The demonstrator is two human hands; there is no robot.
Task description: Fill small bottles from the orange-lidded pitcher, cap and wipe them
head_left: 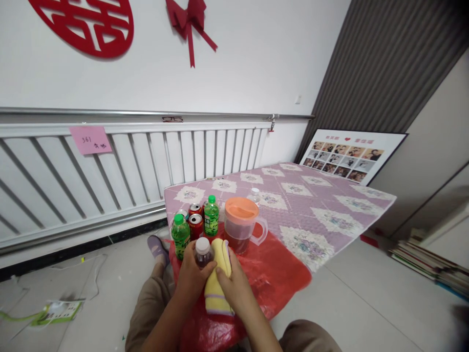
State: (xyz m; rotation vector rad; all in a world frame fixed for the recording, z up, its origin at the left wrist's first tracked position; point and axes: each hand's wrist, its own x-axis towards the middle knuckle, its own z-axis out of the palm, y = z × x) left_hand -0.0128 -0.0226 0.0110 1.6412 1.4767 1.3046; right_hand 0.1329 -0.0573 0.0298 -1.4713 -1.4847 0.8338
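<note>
My left hand [193,275] is wrapped round a clear plastic bottle [203,251] with a white cap, which stands close in front of me. My right hand [233,278] grips a folded yellow cloth [219,288] with purple edging, pressed against the bottle's right side. Just left of the bottle is a green-labelled drink bottle [181,238] with a green cap; another green bottle [211,216] stands farther back. Red drink cans [196,226] are grouped between them. Behind the cloth stands a clear pitcher [239,233] with an orange lid, its handle to the right.
A red plastic sheet [282,266] covers the near part of the flowered tablecloth [304,215]. Another white-capped bottle [254,195] is behind the pitcher. A white radiator [154,161] lines the wall. On the floor at left lies a power strip [58,312]; stacked books [425,261] lie at right.
</note>
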